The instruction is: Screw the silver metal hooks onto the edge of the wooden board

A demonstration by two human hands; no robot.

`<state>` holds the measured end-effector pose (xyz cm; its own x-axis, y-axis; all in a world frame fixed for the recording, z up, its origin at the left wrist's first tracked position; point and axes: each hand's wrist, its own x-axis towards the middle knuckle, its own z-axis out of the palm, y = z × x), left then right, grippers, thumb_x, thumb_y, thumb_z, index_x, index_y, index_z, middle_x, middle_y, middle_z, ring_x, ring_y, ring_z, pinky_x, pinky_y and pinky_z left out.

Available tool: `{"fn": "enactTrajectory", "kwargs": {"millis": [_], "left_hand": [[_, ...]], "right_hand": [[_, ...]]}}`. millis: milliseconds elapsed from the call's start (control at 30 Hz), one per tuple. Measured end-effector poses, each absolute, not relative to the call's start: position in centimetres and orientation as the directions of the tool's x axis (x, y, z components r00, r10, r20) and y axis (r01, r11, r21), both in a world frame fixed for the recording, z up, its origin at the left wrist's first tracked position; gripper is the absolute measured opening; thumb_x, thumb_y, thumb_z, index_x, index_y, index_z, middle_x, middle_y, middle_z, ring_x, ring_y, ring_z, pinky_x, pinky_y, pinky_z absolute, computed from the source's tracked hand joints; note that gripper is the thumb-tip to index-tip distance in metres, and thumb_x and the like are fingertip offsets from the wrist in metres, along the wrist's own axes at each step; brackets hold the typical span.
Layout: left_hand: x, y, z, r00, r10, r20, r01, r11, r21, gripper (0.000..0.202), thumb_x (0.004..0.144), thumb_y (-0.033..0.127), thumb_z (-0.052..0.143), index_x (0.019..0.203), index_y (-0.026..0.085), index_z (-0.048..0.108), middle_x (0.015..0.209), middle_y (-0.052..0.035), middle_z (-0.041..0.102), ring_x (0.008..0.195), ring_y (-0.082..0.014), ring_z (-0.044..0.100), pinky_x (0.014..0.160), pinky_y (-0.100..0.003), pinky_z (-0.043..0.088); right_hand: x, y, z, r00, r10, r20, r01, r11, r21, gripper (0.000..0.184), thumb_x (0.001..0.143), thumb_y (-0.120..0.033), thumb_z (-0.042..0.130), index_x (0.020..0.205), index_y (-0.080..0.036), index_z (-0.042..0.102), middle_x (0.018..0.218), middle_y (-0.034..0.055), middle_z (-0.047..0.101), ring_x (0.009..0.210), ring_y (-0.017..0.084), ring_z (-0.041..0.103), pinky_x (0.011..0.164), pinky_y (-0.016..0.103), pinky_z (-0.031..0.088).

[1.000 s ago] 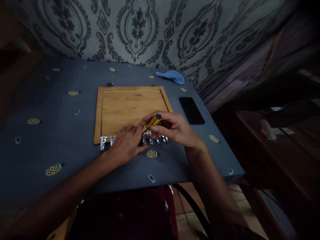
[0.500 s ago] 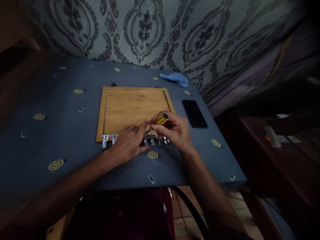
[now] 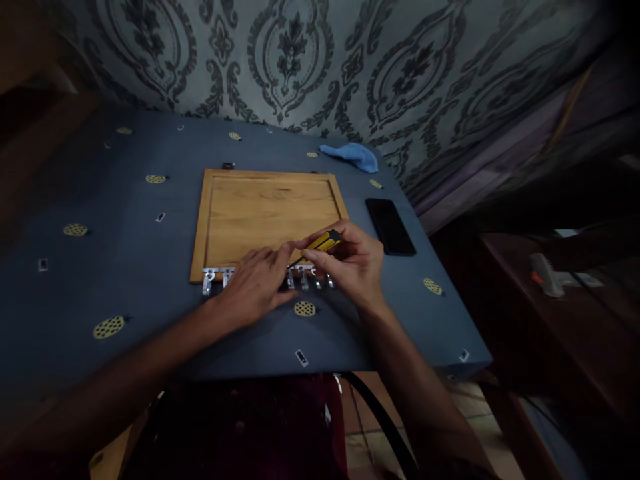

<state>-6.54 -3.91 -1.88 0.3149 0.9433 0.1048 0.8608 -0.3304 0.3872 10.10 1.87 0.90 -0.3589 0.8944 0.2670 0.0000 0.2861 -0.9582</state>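
A framed wooden board (image 3: 270, 213) lies on the table with a metal hook rail (image 3: 209, 272) along its near edge. My left hand (image 3: 255, 283) lies over the middle of the rail and holds it against the board, thumb on the near side. Part of the rail is hidden under this hand. In my right hand (image 3: 355, 263) is a screwdriver (image 3: 324, 241) with a yellow and black handle, pinched between the fingers. Its shaft slants down left to the rail beside my left fingertips; the tip's exact contact is hard to see.
A black phone (image 3: 391, 227) lies right of the board, and a blue cloth (image 3: 353, 156) lies at the back. The blue table cover (image 3: 135, 267) has a pineapple print. A patterned curtain (image 3: 290, 60) hangs behind. At right stands a dark red surface (image 3: 520, 267).
The screwdriver handle has shifted slightly right and tilted lower, as my right hand has turned a little. My left hand stays on the rail. The view has moved slightly.
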Motion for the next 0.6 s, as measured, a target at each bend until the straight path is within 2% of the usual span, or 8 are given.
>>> {"fn": "enactTrajectory", "kwargs": {"millis": [100, 167, 267, 367, 433, 600], "left_hand": [[-6.5, -3.9, -1.8, 0.308, 0.948, 0.082, 0.863, -0.315, 0.395, 0.075, 0.086, 0.037, 0.073, 0.143, 0.013, 0.03, 0.122, -0.0162, 0.066, 0.116, -0.0331, 0.062, 0.096, -0.046, 0.049], [-6.5, -3.9, -1.7, 0.309, 0.948, 0.073, 0.863, -0.312, 0.397, 0.077, 0.086, 0.036, 0.073, 0.145, 0.013, 0.029, 0.124, -0.0171, 0.065, 0.117, -0.033, 0.062, 0.097, -0.047, 0.049], [-6.4, -3.9, -1.5, 0.311, 0.948, 0.067, 0.86, -0.31, 0.405, 0.074, 0.087, 0.036, 0.07, 0.145, 0.013, 0.029, 0.122, -0.0171, 0.066, 0.116, -0.0336, 0.062, 0.096, -0.048, 0.049], [-6.4, -3.9, -1.1, 0.314, 0.948, 0.049, 0.866, -0.307, 0.396, 0.069, 0.088, 0.035, 0.069, 0.143, 0.013, 0.033, 0.114, -0.0159, 0.068, 0.113, -0.0343, 0.063, 0.093, -0.048, 0.051], [-6.4, -3.9, -1.1, 0.327, 0.944, 0.044, 0.866, -0.318, 0.385, 0.069, 0.088, 0.036, 0.07, 0.142, 0.012, 0.034, 0.116, -0.0168, 0.068, 0.115, -0.0353, 0.063, 0.094, -0.048, 0.051], [-6.5, -3.9, -1.8, 0.337, 0.938, 0.081, 0.862, -0.342, 0.376, 0.072, 0.089, 0.039, 0.07, 0.143, 0.01, 0.033, 0.128, -0.021, 0.064, 0.126, -0.0375, 0.058, 0.102, -0.051, 0.047]], "right_hand": [[10.7, 1.9, 0.9, -0.399, 0.874, 0.278, 0.034, 0.317, -0.948, 0.029, 0.075, -0.038, 0.084, 0.081, -0.02, 0.063, 0.064, -0.0044, 0.068, 0.042, 0.008, 0.055, 0.038, 0.021, 0.043], [11.1, 2.1, 1.0, -0.445, 0.846, 0.294, 0.056, 0.354, -0.934, 0.025, 0.078, -0.038, 0.081, 0.085, -0.019, 0.066, 0.063, -0.0047, 0.066, 0.044, 0.008, 0.056, 0.041, 0.022, 0.045], [11.5, 2.3, 1.4, -0.485, 0.806, 0.339, 0.101, 0.436, -0.894, 0.022, 0.081, -0.039, 0.078, 0.088, -0.02, 0.07, 0.077, -0.0003, 0.071, 0.056, 0.01, 0.061, 0.052, 0.024, 0.05], [11.3, 2.5, 1.9, -0.468, 0.773, 0.429, 0.136, 0.542, -0.829, 0.015, 0.083, -0.034, 0.076, 0.088, -0.021, 0.072, 0.088, 0.0017, 0.071, 0.068, 0.012, 0.061, 0.062, 0.026, 0.05], [10.9, 2.6, 2.1, -0.448, 0.754, 0.48, 0.144, 0.591, -0.793, 0.012, 0.082, -0.032, 0.078, 0.086, -0.021, 0.072, 0.088, 0.0016, 0.069, 0.071, 0.012, 0.06, 0.062, 0.026, 0.048], [9.8, 2.3, 1.8, -0.393, 0.738, 0.549, 0.147, 0.639, -0.755, 0.017, 0.079, -0.035, 0.08, 0.076, -0.021, 0.071, 0.073, -0.0003, 0.064, 0.067, 0.013, 0.056, 0.058, 0.026, 0.045]]}}
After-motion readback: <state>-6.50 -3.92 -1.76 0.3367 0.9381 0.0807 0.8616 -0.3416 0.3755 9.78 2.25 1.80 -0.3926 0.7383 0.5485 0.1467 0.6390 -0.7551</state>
